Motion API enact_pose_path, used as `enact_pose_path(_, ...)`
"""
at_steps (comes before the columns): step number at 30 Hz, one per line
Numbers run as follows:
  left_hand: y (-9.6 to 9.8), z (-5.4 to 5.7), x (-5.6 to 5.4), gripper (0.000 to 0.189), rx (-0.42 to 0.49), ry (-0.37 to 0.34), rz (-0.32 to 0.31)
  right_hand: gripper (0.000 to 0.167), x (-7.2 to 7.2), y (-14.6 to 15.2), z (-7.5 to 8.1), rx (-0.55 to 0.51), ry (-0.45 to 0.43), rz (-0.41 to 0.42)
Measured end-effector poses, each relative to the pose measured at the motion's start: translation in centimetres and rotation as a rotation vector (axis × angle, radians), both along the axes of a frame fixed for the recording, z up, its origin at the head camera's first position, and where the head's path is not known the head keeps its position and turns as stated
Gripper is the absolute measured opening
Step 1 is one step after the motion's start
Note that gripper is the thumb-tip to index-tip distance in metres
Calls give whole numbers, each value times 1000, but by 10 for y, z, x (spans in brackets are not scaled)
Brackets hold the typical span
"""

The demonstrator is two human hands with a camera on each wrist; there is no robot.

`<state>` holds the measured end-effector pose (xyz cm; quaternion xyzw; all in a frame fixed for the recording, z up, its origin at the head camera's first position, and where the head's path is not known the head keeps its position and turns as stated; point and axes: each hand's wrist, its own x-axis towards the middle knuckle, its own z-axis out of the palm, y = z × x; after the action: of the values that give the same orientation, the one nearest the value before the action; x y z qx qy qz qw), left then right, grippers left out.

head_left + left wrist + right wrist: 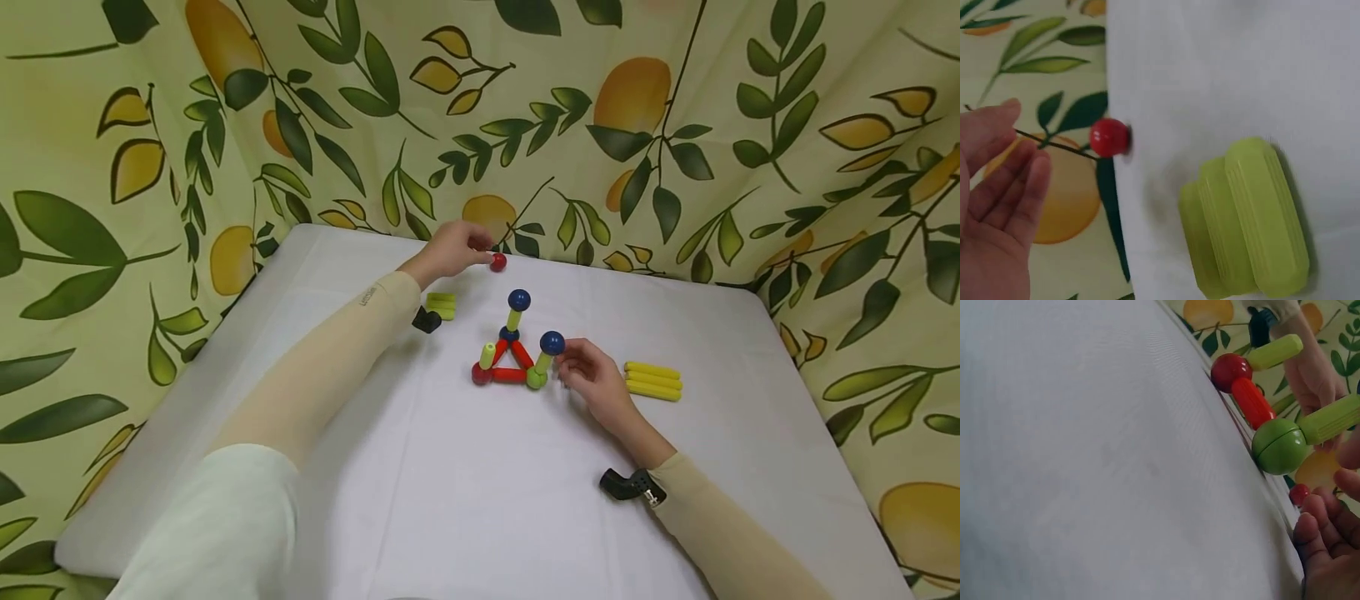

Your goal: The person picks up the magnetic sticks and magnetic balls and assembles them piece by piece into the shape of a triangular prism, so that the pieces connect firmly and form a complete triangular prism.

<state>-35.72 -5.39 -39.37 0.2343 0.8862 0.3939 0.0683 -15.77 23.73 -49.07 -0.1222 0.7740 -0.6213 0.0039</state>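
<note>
Red ball (498, 262) lies just right of your left hand (456, 250), the nearer one — thumb and fingers apart, gripping nothing.

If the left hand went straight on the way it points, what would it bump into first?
Probably the loose red ball, which lies just ahead of the left hand in the head view. The left wrist view shows a gap between them, but exact depth is hard to judge.
</note>
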Motion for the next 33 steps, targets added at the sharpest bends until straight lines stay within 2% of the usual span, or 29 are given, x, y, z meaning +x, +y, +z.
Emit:
enact_pose_path(2,4,-5,-8,34,4,10,12,34,1,1,-5,68,94,24)
enact_pose_path(4,9,-10,-14,36,9,12,28,33,3,1,-7,96,129,46)
enact_pose_path(12,27,-22,-31,36,-34,9,52,41,3,6,-10,224,181,113)
enact_pose_path(18,33,-29,-41,38,-90,3,74,43,2,3,-9,276,169,124)
enact_pose_path(23,36,-35,-43,37,-127,-22,89,43,2,0,-8,299,171,110)
enact_pose_path(29,40,-40,-42,24,-201,21,57,38,2,-2,-9,306,183,101)
enact_pose_path(33,43,-42,-41,24,-234,33,49,37,3,-1,-8,338,184,87)
